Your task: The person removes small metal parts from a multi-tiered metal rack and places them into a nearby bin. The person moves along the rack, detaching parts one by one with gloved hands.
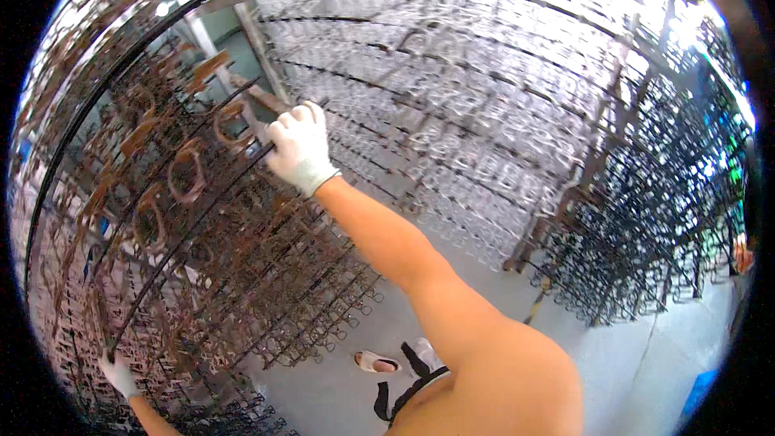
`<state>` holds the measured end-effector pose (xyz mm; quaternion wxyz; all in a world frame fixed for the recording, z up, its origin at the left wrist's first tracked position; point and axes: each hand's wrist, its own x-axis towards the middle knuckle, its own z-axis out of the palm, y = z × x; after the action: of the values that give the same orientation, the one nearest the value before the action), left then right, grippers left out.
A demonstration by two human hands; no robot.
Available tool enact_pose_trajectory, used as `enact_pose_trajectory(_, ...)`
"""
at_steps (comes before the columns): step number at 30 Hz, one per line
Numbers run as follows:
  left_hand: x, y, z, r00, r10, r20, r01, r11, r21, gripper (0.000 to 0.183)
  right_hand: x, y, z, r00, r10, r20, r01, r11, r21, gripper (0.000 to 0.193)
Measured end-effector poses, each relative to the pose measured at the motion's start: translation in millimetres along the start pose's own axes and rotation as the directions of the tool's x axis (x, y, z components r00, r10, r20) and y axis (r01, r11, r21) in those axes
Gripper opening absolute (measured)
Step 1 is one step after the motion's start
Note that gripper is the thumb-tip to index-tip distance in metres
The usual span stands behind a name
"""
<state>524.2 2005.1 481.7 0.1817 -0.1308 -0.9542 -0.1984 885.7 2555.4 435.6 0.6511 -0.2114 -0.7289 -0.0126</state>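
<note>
My right hand [299, 148], in a white glove, is closed round the far end of a thin dark rod [198, 222]. Down at the lower left, my left hand [121, 377], gloved in white too, closes on what looks like the same rod's near end; its fingers show only in part. Brown oval rings [187, 171] hang close to the rod, left of my right hand. Below and around them is a dense mass of brown wire hooks [299, 307]. Whether the rings hang from this rod or another one behind, I cannot tell.
A tall rack of pale, looped metal pieces [476, 137] stands ahead and to the right. Beyond it hang many black hooks [646, 218]. A curved black bar [97, 89] crosses the left side. Below are grey floor [323, 387] and a sandalled foot [377, 362].
</note>
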Motion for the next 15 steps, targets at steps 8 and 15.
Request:
enact_pose_trajectory(8, -99.0, -96.6, -22.7, 0.951, 0.077, -0.298, -0.023, 0.983, 0.18, 0.039, -41.0, -49.6, -162.3, 0.998, -0.003, 0.059, 0.005, 1.0, -0.025, 0.025)
enact_pose_trajectory(15, -275.9, -110.4, -116.5, 0.918, 0.181, -0.352, -0.038, 0.925, 0.377, 0.033, -79.1, -53.0, -338.2, 0.998, -0.014, 0.067, 0.018, 0.997, -0.071, 0.026)
